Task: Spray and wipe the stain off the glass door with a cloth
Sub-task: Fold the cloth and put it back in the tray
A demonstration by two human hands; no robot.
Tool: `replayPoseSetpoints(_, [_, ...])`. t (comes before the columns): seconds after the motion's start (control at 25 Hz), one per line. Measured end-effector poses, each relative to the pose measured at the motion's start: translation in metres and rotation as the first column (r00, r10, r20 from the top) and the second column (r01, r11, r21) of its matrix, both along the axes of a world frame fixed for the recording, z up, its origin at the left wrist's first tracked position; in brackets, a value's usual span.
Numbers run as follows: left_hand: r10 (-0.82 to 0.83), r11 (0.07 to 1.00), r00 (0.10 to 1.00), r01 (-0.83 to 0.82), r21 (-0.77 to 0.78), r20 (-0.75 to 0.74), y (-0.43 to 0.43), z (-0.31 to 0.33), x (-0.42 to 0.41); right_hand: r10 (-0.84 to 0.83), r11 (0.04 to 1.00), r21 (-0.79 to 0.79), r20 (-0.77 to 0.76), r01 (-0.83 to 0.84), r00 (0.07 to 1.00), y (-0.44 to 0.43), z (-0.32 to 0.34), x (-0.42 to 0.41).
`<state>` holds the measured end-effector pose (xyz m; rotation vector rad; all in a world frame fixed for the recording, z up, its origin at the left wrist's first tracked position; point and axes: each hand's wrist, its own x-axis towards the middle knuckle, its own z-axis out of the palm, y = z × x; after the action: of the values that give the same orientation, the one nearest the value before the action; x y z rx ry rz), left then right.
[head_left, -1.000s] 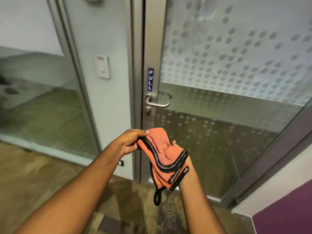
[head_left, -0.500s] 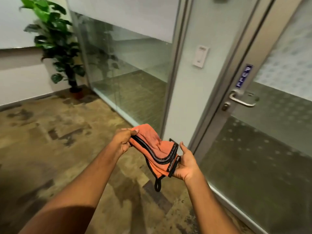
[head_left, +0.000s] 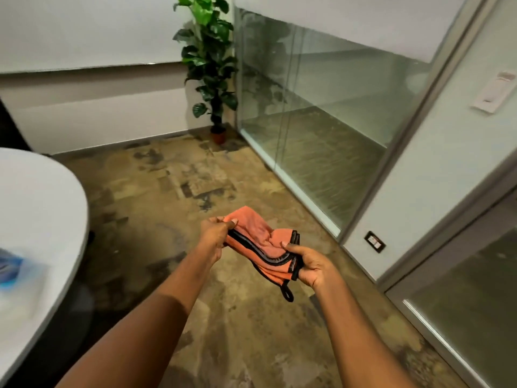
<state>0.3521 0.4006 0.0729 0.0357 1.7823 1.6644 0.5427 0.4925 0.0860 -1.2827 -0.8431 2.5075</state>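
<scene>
An orange cloth (head_left: 258, 238) with black edging and a black hanging loop is folded between both hands over the floor. My left hand (head_left: 215, 233) pinches its upper left corner. My right hand (head_left: 310, 264) grips its lower right edge, thumb on top. The glass door (head_left: 472, 301) shows only as its lower panel at the right edge; its handle is out of view. A blurred blue object (head_left: 9, 268) lies on the white table at the far left; I cannot tell what it is.
A round white table (head_left: 42, 219) fills the left side. A potted green plant (head_left: 209, 68) stands in the far corner by the glass wall (head_left: 321, 113). A wall switch (head_left: 493, 92) and a floor-level socket (head_left: 375, 241) sit on the panel beside the door. Mottled brown floor lies ahead.
The view has swung left, away from the door, bringing the plant and the white table into sight. Both hands still hold the cloth, and my right thumb now rests on top of it.
</scene>
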Motion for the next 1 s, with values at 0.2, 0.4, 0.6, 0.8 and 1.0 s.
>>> replayPoseSetpoints(0.2, [0.156, 0.986, 0.985, -0.16, -0.054, -0.068, -0.074, -0.016, -0.046, 0.137, 0.989, 0.034, 0.121, -0.142, 0.983, -0.043, -0.017, -0.075])
replayPoseSetpoints(0.4, [0.261, 0.954, 0.955, -0.278, -0.114, -0.145, -0.115, -0.029, -0.09, 0.238, 0.968, 0.032, 0.181, -0.248, 0.954, -0.072, -0.032, -0.153])
replayPoseSetpoints(0.6, [0.365, 0.873, 0.899, -0.421, -0.246, -0.241, -0.154, -0.031, -0.138, 0.396, 0.909, 0.061, 0.181, -0.412, 0.9, -0.086, -0.041, -0.236])
replayPoseSetpoints(0.8, [0.524, 0.765, 0.809, -0.584, -0.272, -0.264, -0.205, -0.03, -0.172, 0.601, 0.777, 0.084, 0.2, -0.624, 0.774, -0.111, -0.043, -0.312])
replayPoseSetpoints(1.0, [0.662, 0.616, 0.695, -0.718, -0.325, -0.28, -0.278, -0.029, -0.194, 0.749, 0.593, 0.206, 0.214, -0.779, 0.627, -0.171, -0.044, -0.357])
